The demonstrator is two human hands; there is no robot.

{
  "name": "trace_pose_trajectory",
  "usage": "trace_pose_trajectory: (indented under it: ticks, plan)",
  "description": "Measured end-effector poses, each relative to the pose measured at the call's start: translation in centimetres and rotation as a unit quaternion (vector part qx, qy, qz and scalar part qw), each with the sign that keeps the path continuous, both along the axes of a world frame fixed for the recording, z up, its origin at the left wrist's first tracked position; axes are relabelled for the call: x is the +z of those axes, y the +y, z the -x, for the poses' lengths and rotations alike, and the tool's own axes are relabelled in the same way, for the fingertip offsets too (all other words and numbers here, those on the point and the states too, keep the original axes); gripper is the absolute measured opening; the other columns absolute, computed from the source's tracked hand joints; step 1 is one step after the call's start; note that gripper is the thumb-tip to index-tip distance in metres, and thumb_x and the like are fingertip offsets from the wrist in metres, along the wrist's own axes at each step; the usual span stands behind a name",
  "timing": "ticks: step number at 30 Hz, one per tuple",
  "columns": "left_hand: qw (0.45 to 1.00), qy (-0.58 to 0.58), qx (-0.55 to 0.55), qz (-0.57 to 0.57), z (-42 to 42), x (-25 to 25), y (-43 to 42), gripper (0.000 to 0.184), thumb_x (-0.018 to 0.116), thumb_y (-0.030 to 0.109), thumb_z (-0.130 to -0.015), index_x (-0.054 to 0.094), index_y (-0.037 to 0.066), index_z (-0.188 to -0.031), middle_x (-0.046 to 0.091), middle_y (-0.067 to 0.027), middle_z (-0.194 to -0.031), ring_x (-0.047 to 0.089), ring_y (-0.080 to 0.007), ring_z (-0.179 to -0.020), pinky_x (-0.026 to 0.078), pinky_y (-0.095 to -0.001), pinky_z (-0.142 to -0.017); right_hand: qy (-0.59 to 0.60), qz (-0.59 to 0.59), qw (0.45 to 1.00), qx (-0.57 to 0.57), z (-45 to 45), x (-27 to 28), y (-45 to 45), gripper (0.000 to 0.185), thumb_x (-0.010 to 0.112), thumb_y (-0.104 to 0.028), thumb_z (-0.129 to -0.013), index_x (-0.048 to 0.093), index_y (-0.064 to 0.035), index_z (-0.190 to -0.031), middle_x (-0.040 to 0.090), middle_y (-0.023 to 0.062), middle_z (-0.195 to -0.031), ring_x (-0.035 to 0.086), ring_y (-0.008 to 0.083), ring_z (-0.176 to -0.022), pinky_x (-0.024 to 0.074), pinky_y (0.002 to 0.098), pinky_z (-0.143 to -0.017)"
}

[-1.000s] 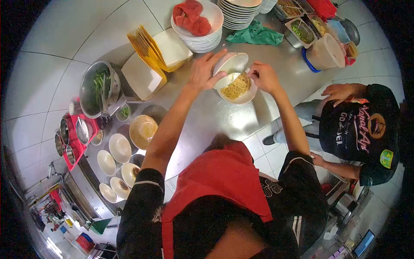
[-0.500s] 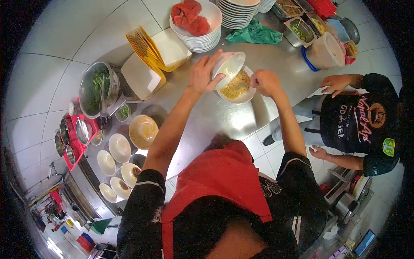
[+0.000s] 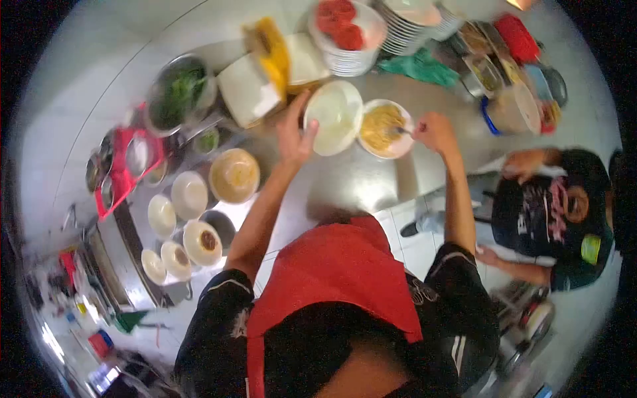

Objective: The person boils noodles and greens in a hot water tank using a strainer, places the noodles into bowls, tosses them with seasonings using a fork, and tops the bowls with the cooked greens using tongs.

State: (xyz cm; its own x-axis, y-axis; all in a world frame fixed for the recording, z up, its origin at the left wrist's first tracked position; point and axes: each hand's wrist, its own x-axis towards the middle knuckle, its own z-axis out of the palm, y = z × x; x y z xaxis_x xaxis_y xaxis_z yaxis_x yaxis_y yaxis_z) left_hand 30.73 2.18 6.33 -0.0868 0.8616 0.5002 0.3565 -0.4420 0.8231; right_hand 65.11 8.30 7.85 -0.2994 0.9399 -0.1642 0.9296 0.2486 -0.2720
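My left hand grips the rim of a pale bowl, its thumb over the near edge. The bowl's inside shows, with a little wetness at the bottom. Right beside it, a white bowl of yellow noodles rests on the steel counter. My right hand is closed round the handle of a metal utensil, whose tip lies among the noodles. Blur hides whether it is a fork or a spoon.
Stacked white bowls with a red cloth and a green cloth stand behind. Left are a pot of greens, a tan bowl and several small bowls. A co-worker stands at right, near a white tub.
My left hand has turned the pale bowl from tilted over the noodles to beside them, on the left. The utensil now shows in the noodles. The whole view has shifted.
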Motion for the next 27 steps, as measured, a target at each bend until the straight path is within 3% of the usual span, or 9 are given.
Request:
trace_pose_trajectory:
  ticks: [2, 3, 5, 6, 8, 14, 15, 21, 27]
  plan:
    - [0.997, -0.010, 0.056, 0.046, 2.3, 0.7, -4.0, 0.060, 0.057, 0.038, -0.087, 0.047, -0.003, -0.131, 0.057, -0.0269, -0.120, 0.057, -0.0351, -0.112, 0.043, -0.0409, -0.096, -0.090, -0.192, 0.977, 0.030, -3.3, -7.5, -0.5, 0.026, 0.070, -0.030, -0.071, 0.065, -0.0040, -0.073, 0.063, 0.0169, -0.074, 0.060, 0.0369, -0.069, 0.0472, 0.0463, -0.062]
    - [0.993, -0.009, 0.094, 0.077, 3.4, 1.0, -6.1, 0.060, 0.056, 0.038, -0.088, 0.046, -0.003, -0.131, 0.057, -0.0263, -0.121, 0.057, -0.0339, -0.112, 0.043, -0.0401, -0.096, -0.098, -0.139, 0.985, -0.018, -2.6, -6.2, -1.2, 0.025, 0.071, -0.027, -0.073, 0.065, -0.0030, -0.075, 0.063, 0.0166, -0.073, 0.060, 0.0364, -0.068, 0.0474, 0.0448, -0.061]
    - [0.983, -0.060, 0.142, 0.104, 6.3, 1.2, -10.1, 0.058, 0.054, 0.037, -0.089, 0.045, -0.003, -0.132, 0.057, -0.0249, -0.120, 0.057, -0.0307, -0.111, 0.043, -0.0383, -0.095, 0.227, 0.025, 0.973, -0.042, -3.1, -5.0, -1.8, 0.016, 0.075, -0.015, -0.074, 0.066, -0.0018, -0.077, 0.063, 0.0078, -0.067, 0.059, 0.0162, -0.059, 0.0467, 0.0307, -0.055]
    - [0.972, -0.069, 0.198, 0.103, 7.9, 1.5, -12.4, 0.060, 0.052, 0.039, -0.090, 0.045, -0.004, -0.132, 0.056, -0.0239, -0.123, 0.054, -0.0312, -0.114, 0.040, -0.0390, -0.097, 0.194, 0.023, 0.980, -0.044, -2.1, -4.2, -2.4, 0.013, 0.072, -0.013, -0.077, 0.066, -0.0011, -0.079, 0.063, 0.0043, -0.067, 0.056, 0.0097, -0.058, 0.0451, 0.0262, -0.054]
    - [0.949, -0.091, 0.286, 0.093, 11.0, 1.9, -16.2, 0.064, 0.049, 0.044, -0.090, 0.045, -0.005, -0.131, 0.053, -0.0220, -0.127, 0.050, -0.0320, -0.119, 0.035, -0.0404, -0.103, 0.275, 0.140, 0.946, -0.099, 3.3, -1.7, -4.2, 0.013, 0.070, -0.013, -0.077, 0.067, -0.0023, -0.083, 0.062, 0.0042, -0.068, 0.056, 0.0134, -0.059, 0.0466, 0.0271, -0.059]
    - [0.823, -0.028, 0.565, 0.058, 27.0, -1.5, -29.9, 0.048, 0.050, 0.037, -0.094, 0.055, -0.003, -0.121, 0.064, -0.0213, -0.104, 0.062, -0.0299, -0.093, 0.047, -0.0376, -0.078, 0.457, 0.427, 0.780, 0.010, 27.0, -1.8, -11.0, 0.019, 0.062, 0.001, -0.075, 0.063, -0.0007, -0.094, 0.060, 0.0023, -0.076, 0.055, 0.0103, -0.065, 0.0437, 0.0249, -0.057]
    - [0.782, -0.012, 0.620, 0.065, 28.2, 2.4, -30.7, 0.047, 0.049, 0.037, -0.094, 0.056, -0.002, -0.118, 0.065, -0.0199, -0.100, 0.063, -0.0284, -0.088, 0.048, -0.0373, -0.076, 0.457, 0.460, 0.759, 0.053, 31.0, -3.5, -11.9, 0.018, 0.062, 0.000, -0.077, 0.062, -0.0001, -0.095, 0.060, 0.0027, -0.077, 0.056, 0.0114, -0.064, 0.0444, 0.0254, -0.057]
    - [0.721, -0.034, 0.686, 0.096, 46.4, 2.6, -37.9, 0.043, 0.049, 0.038, -0.096, 0.059, 0.001, -0.114, 0.067, -0.0170, -0.098, 0.063, -0.0251, -0.091, 0.047, -0.0349, -0.081, 0.453, 0.588, 0.668, 0.053, 57.7, -4.0, -20.9, 0.031, 0.066, -0.010, -0.079, 0.058, -0.0009, -0.107, 0.060, 0.0044, -0.080, 0.058, 0.0132, -0.063, 0.0477, 0.0256, -0.058]
    - [0.758, 0.018, 0.587, 0.284, 60.6, -2.5, -39.8, 0.052, 0.041, 0.048, -0.095, 0.055, 0.003, -0.118, 0.065, -0.0243, -0.094, 0.063, -0.0428, -0.090, 0.048, -0.0466, -0.079, 0.583, 0.635, 0.505, 0.026, 79.4, -5.7, -24.4, 0.048, 0.062, -0.010, -0.084, 0.043, -0.0016, -0.128, 0.062, 0.0083, -0.099, 0.063, 0.0183, -0.082, 0.0513, 0.0307, -0.072]
